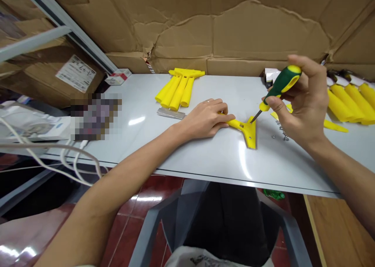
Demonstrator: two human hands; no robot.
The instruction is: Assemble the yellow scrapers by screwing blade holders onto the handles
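My left hand [206, 119] is closed around the handle of a yellow scraper [249, 136] that lies flat on the white table [211, 161]. A metal blade edge runs along the scraper's wide right end. In my right hand [307, 103] is a green and yellow screwdriver [283, 85], tilted, its tip on the upper part of the scraper head. Small screws [284, 134] lie on the table beneath and left of my right hand. Metal blades [170, 113] rest just left of my left hand.
Several yellow handles [177, 91] lie at the back centre, and more yellow scrapers [348, 103] at the right. A cardboard wall [234, 32] stands behind the table. At the left are a small red-white box [118, 77] and white cables [73, 161].
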